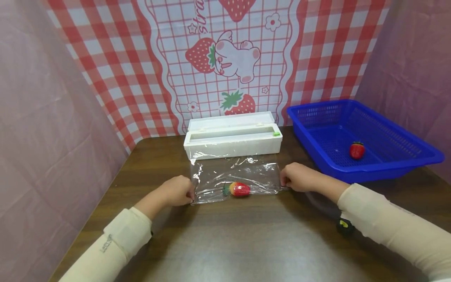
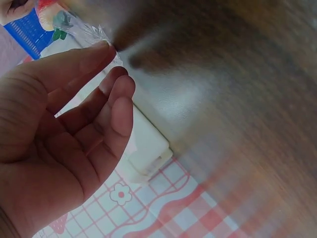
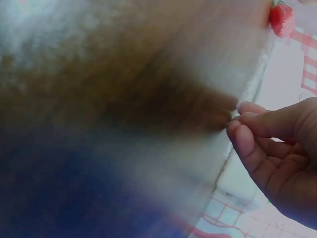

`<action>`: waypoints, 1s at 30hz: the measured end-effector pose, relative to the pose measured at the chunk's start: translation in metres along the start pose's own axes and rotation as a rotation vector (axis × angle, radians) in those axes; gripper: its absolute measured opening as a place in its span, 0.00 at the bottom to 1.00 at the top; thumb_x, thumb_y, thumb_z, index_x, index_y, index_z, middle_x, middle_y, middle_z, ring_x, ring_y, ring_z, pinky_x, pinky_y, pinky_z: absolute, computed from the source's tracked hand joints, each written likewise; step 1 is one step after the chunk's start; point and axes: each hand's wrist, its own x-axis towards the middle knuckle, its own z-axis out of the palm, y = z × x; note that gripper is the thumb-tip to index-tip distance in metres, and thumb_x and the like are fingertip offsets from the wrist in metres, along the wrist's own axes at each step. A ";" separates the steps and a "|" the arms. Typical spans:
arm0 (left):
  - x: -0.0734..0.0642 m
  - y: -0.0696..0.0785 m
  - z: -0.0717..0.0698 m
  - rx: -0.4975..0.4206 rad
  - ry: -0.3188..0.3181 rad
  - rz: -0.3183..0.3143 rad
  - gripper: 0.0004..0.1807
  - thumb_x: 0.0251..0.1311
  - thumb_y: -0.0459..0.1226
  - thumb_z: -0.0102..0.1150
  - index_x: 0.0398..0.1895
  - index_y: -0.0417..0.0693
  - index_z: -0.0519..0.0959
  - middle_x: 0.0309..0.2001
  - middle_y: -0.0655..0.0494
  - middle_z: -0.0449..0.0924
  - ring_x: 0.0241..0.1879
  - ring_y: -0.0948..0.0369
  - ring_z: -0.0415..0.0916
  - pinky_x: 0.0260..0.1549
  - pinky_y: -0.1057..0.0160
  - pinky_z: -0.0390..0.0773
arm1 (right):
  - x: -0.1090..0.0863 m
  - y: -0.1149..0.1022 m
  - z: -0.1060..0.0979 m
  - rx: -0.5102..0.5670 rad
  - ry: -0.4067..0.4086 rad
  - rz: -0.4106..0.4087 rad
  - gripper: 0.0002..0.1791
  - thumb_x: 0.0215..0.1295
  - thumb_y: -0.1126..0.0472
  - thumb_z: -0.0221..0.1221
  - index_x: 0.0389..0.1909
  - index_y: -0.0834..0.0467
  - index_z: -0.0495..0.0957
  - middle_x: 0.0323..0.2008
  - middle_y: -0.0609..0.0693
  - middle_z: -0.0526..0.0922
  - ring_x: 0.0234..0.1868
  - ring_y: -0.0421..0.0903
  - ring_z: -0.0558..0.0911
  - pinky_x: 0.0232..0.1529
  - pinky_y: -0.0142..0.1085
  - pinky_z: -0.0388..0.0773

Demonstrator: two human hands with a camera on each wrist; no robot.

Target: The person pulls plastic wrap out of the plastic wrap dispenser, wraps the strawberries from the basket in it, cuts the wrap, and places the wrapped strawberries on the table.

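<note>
A sheet of clear plastic wrap (image 1: 243,172) stretches from a white wrap dispenser box (image 1: 232,147) toward the person. My left hand (image 1: 179,190) pinches its near left corner between thumb and forefinger. At the near right corner my right hand (image 1: 296,177) pinches the film, fingertips together. Between the hands, by the film's near edge, lies a red strawberry (image 1: 241,189) with a yellowish top and green leaves. Whether it is under or folded into the film I cannot tell. The strawberry (image 3: 282,21) also shows at the top of the right wrist view.
A blue plastic basket (image 1: 384,166) stands at the right with another strawberry (image 1: 357,150) in it. The dispenser's lid (image 1: 230,119) is raised, with a small green piece (image 1: 276,134) at its right end. A checked strawberry-print cloth (image 1: 116,58) hangs behind the brown table (image 1: 225,243).
</note>
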 end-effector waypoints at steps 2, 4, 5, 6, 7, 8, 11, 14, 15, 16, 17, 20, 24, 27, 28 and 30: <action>0.000 -0.001 0.000 0.003 0.001 0.000 0.05 0.47 0.32 0.69 0.20 0.51 0.86 0.22 0.65 0.81 0.25 0.66 0.76 0.31 0.64 0.80 | 0.000 -0.001 -0.004 -0.016 0.004 -0.007 0.14 0.41 0.79 0.61 0.19 0.56 0.80 0.19 0.40 0.77 0.23 0.38 0.74 0.26 0.34 0.75; 0.000 -0.001 -0.002 0.005 0.022 0.008 0.04 0.47 0.32 0.70 0.21 0.51 0.86 0.23 0.65 0.81 0.26 0.66 0.76 0.31 0.64 0.79 | 0.001 -0.004 -0.008 -0.045 0.041 -0.021 0.13 0.41 0.79 0.60 0.21 0.57 0.79 0.20 0.42 0.77 0.24 0.40 0.75 0.27 0.36 0.76; 0.000 0.000 -0.003 0.008 0.043 0.011 0.04 0.47 0.32 0.70 0.21 0.51 0.86 0.23 0.65 0.81 0.26 0.66 0.76 0.31 0.64 0.79 | 0.003 -0.006 -0.009 -0.057 0.068 -0.033 0.12 0.41 0.78 0.61 0.21 0.57 0.79 0.21 0.42 0.76 0.24 0.40 0.75 0.27 0.37 0.75; 0.001 0.001 -0.004 0.013 0.076 0.010 0.04 0.47 0.32 0.70 0.21 0.50 0.85 0.23 0.64 0.80 0.26 0.65 0.76 0.30 0.64 0.79 | 0.005 -0.009 -0.010 -0.058 0.096 -0.048 0.12 0.41 0.77 0.62 0.22 0.57 0.79 0.21 0.43 0.75 0.24 0.41 0.74 0.27 0.37 0.75; 0.002 0.002 -0.005 0.016 0.118 0.014 0.05 0.47 0.31 0.69 0.20 0.50 0.84 0.22 0.64 0.79 0.25 0.65 0.75 0.29 0.64 0.78 | 0.007 -0.011 -0.009 -0.057 0.125 -0.073 0.11 0.42 0.77 0.63 0.22 0.58 0.78 0.22 0.44 0.75 0.25 0.42 0.75 0.27 0.38 0.75; 0.004 0.005 -0.006 0.016 0.165 0.019 0.06 0.46 0.30 0.69 0.20 0.49 0.83 0.22 0.63 0.78 0.25 0.65 0.74 0.28 0.64 0.77 | 0.010 -0.015 -0.008 -0.050 0.148 -0.103 0.10 0.43 0.76 0.65 0.23 0.58 0.78 0.23 0.45 0.75 0.26 0.42 0.75 0.28 0.38 0.75; 0.015 0.018 -0.007 0.018 0.298 0.074 0.07 0.46 0.28 0.66 0.20 0.48 0.80 0.22 0.61 0.76 0.24 0.64 0.72 0.26 0.66 0.76 | 0.022 -0.030 -0.001 -0.028 0.152 -0.203 0.10 0.44 0.73 0.68 0.27 0.59 0.78 0.26 0.46 0.76 0.28 0.43 0.77 0.30 0.37 0.77; 0.031 0.035 -0.003 0.003 0.342 0.166 0.05 0.48 0.30 0.68 0.24 0.47 0.81 0.26 0.59 0.77 0.27 0.62 0.75 0.29 0.65 0.78 | 0.035 -0.047 0.009 -0.064 0.095 -0.273 0.12 0.46 0.69 0.71 0.30 0.59 0.79 0.29 0.47 0.77 0.31 0.44 0.79 0.34 0.38 0.79; 0.037 0.040 -0.002 0.003 0.333 0.187 0.04 0.49 0.31 0.69 0.27 0.47 0.82 0.29 0.59 0.78 0.29 0.62 0.76 0.31 0.64 0.79 | 0.039 -0.052 0.013 -0.098 0.075 -0.282 0.13 0.46 0.67 0.72 0.31 0.59 0.78 0.29 0.47 0.77 0.32 0.45 0.79 0.34 0.38 0.79; 0.042 0.045 0.000 -0.011 0.314 0.200 0.05 0.49 0.33 0.70 0.29 0.47 0.83 0.31 0.58 0.79 0.31 0.62 0.76 0.33 0.64 0.79 | 0.043 -0.056 0.015 -0.124 0.056 -0.281 0.14 0.46 0.66 0.73 0.32 0.59 0.78 0.30 0.47 0.77 0.32 0.45 0.79 0.35 0.39 0.79; 0.046 0.048 0.001 -0.017 0.294 0.205 0.07 0.49 0.35 0.72 0.31 0.47 0.83 0.33 0.58 0.79 0.32 0.62 0.76 0.35 0.63 0.79 | 0.046 -0.060 0.017 -0.144 0.041 -0.274 0.15 0.46 0.65 0.73 0.32 0.59 0.77 0.30 0.47 0.77 0.33 0.45 0.79 0.36 0.39 0.80; 0.057 0.055 0.004 -0.026 0.237 0.181 0.13 0.48 0.40 0.75 0.36 0.47 0.83 0.37 0.57 0.79 0.36 0.61 0.76 0.38 0.62 0.79 | 0.053 -0.065 0.022 -0.176 0.020 -0.243 0.16 0.46 0.62 0.75 0.32 0.59 0.76 0.30 0.47 0.76 0.32 0.45 0.78 0.36 0.38 0.79; 0.064 0.056 0.006 -0.065 0.203 0.183 0.15 0.47 0.40 0.76 0.36 0.46 0.82 0.37 0.57 0.79 0.37 0.61 0.77 0.41 0.62 0.79 | 0.058 -0.066 0.024 -0.160 0.030 -0.242 0.17 0.45 0.62 0.75 0.30 0.58 0.75 0.29 0.46 0.75 0.31 0.44 0.77 0.36 0.37 0.79; 0.068 0.055 0.007 -0.081 0.214 0.206 0.11 0.48 0.37 0.75 0.33 0.47 0.82 0.35 0.57 0.80 0.36 0.61 0.78 0.40 0.64 0.79 | 0.059 -0.065 0.025 -0.152 0.039 -0.246 0.17 0.45 0.63 0.75 0.29 0.58 0.75 0.29 0.46 0.75 0.30 0.44 0.77 0.34 0.37 0.78; 0.069 0.055 0.008 -0.083 0.222 0.214 0.10 0.48 0.36 0.74 0.32 0.46 0.83 0.34 0.57 0.80 0.36 0.60 0.79 0.40 0.64 0.79 | 0.060 -0.064 0.025 -0.150 0.044 -0.245 0.17 0.44 0.63 0.75 0.29 0.58 0.75 0.28 0.46 0.75 0.30 0.44 0.77 0.34 0.37 0.78; 0.070 0.055 0.008 -0.092 0.228 0.217 0.08 0.49 0.34 0.73 0.32 0.46 0.83 0.34 0.57 0.80 0.36 0.60 0.79 0.40 0.65 0.79 | 0.060 -0.064 0.025 -0.139 0.052 -0.240 0.16 0.44 0.65 0.74 0.28 0.58 0.75 0.28 0.46 0.76 0.30 0.44 0.77 0.33 0.37 0.78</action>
